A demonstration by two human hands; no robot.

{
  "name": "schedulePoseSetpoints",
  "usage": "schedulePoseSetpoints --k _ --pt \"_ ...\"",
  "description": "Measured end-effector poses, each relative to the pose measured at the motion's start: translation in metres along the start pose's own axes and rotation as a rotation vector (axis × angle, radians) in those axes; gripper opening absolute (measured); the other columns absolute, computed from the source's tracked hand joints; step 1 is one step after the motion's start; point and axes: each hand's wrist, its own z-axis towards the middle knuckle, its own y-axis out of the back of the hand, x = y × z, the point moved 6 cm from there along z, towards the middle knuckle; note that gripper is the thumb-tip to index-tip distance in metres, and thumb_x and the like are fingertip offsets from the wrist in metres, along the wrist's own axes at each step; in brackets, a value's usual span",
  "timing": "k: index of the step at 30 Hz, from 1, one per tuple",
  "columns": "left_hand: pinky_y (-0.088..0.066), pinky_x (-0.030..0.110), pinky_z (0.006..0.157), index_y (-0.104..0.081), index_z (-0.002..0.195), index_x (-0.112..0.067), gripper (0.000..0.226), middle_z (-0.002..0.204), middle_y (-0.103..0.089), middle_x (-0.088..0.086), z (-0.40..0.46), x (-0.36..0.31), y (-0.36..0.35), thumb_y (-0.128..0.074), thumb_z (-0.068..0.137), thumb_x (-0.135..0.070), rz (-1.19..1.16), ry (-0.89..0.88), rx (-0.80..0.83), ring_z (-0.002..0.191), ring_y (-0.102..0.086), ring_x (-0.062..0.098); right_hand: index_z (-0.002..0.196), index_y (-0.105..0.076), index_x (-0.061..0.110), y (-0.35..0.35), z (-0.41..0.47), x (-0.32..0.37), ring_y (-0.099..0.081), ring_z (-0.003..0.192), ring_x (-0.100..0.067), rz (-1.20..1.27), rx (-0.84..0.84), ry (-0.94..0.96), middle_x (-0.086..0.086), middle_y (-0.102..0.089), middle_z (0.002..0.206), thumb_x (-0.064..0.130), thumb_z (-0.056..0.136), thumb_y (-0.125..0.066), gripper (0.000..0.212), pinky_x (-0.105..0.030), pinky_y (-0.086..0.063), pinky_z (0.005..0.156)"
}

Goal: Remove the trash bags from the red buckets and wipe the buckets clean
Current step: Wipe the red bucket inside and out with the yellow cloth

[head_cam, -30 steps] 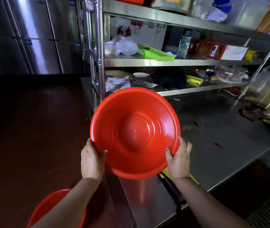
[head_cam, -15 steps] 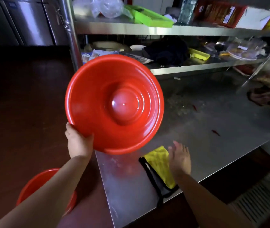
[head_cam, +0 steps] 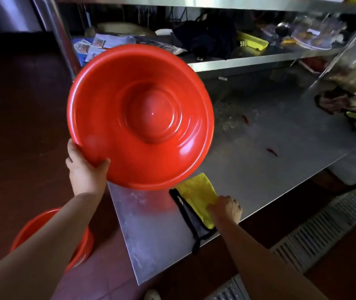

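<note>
Your right hand (head_cam: 224, 207) has let go of the round red plastic bucket (head_cam: 140, 116), now held aloft by your left hand (head_cam: 85, 167) alone, and grips the yellow cloth (head_cam: 196, 191) on the steel table (head_cam: 259, 169), so wiping looks next.

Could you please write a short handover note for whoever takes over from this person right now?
Left hand grips the rim of the red bucket, held up, tilted, no bag inside.
Right hand is curled on the yellow cloth lying at the steel table edge.
A second red bucket sits on the floor, lower left.
Done: this bucket's bag is out.
Left: wipe this bucket; the second bucket's inside is hidden, so check it.
</note>
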Motion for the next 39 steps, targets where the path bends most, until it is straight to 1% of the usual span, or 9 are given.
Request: schedulePoseSetpoints --k 6,12,15,21,25,28,33,37,39 --pt "-0.044 0.042 0.088 -0.029 0.138 -0.008 0.070 0.120 -0.057 0.024 0.002 -0.002 0.003 -0.069 0.083 -0.021 -0.043 0.022 0.126 0.109 -0.055 0.042 0.079 -0.050 0.014 0.032 -0.058 0.017 -0.058 0.081 -0.031 0.460 -0.090 -0.039 -0.006 -0.055 0.085 0.025 0.076 -0.062 0.017 -0.030 -0.038 0.062" --pt "-0.046 0.042 0.085 -0.036 0.134 -0.004 0.061 0.113 -0.062 0.026 0.015 0.004 0.008 -0.067 0.085 -0.023 -0.082 -0.020 0.194 0.104 -0.059 0.042 0.091 -0.060 0.008 0.112 -0.138 0.056 -0.058 0.092 -0.023 0.679 -0.664 0.191 -0.002 -0.061 0.110 0.028 0.069 -0.061 0.029 -0.026 -0.034 0.064" --pt "-0.046 0.041 0.083 -0.037 0.136 -0.009 0.058 0.110 -0.063 0.024 0.019 0.016 0.010 -0.063 0.087 -0.025 -0.093 -0.039 0.211 0.102 -0.059 0.042 0.080 -0.059 0.013 0.133 -0.160 0.105 -0.054 0.090 -0.013 0.459 -0.829 0.465 0.001 -0.062 0.119 0.019 0.065 -0.063 0.017 -0.024 -0.041 0.056" --pt "-0.044 0.038 0.080 -0.025 0.145 -0.018 0.062 0.111 -0.063 0.025 0.017 0.050 0.008 -0.056 0.092 -0.024 -0.091 -0.036 0.257 0.101 -0.060 0.042 0.116 -0.048 0.023 0.051 -0.135 0.203 -0.060 0.098 -0.030 -0.059 -0.362 0.625 -0.002 -0.064 0.102 0.016 0.063 -0.073 0.059 -0.041 -0.052 0.081" --pt "-0.043 0.033 0.077 -0.021 0.146 -0.023 0.063 0.113 -0.064 0.020 0.009 0.073 0.006 -0.054 0.093 -0.025 -0.128 -0.087 0.286 0.100 -0.061 0.039 0.127 -0.043 0.034 -0.017 -0.135 0.223 -0.050 0.118 -0.025 -0.037 -0.024 0.583 -0.002 -0.057 0.123 0.033 0.091 -0.047 0.036 -0.038 -0.037 0.100" --pt "-0.045 0.034 0.080 -0.020 0.146 -0.027 0.063 0.115 -0.064 0.017 0.006 0.085 0.004 -0.053 0.093 -0.026 -0.131 -0.128 0.281 0.100 -0.062 0.036 0.113 -0.055 0.027 -0.041 -0.149 0.230 -0.053 0.112 -0.027 0.165 -0.004 0.600 -0.003 -0.059 0.118 0.060 0.087 -0.037 0.046 -0.042 -0.041 0.093" --pt "-0.048 0.039 0.088 -0.017 0.143 -0.034 0.063 0.116 -0.063 0.010 0.013 0.094 -0.001 -0.053 0.092 -0.026 -0.175 -0.131 0.320 0.100 -0.062 0.029 0.128 -0.051 0.021 -0.061 -0.150 0.228 -0.051 0.122 -0.027 0.352 -0.098 0.632 -0.003 -0.056 0.131 0.039 0.085 -0.055 0.047 -0.044 -0.038 0.099" --pt "-0.045 0.034 0.092 -0.017 0.143 -0.019 0.078 0.115 -0.057 0.008 0.014 0.116 -0.012 -0.063 0.082 -0.007 -0.217 0.013 0.409 0.102 -0.057 0.024 0.128 -0.052 0.024 -0.072 -0.138 0.227 -0.060 0.111 -0.028 0.289 -0.157 0.619 -0.001 -0.063 0.124 0.049 0.080 -0.051 0.054 -0.045 -0.044 0.092" --pt "-0.044 0.033 0.086 -0.028 0.127 -0.005 0.055 0.108 -0.055 0.012 0.008 0.128 -0.020 -0.062 0.084 -0.005 -0.238 0.147 0.437 0.104 -0.057 0.029 0.127 -0.050 0.029 -0.076 -0.133 0.228 -0.056 0.113 -0.026 0.286 -0.158 0.635 0.001 -0.063 0.123 0.047 0.078 -0.057 0.053 -0.039 -0.034 0.096"
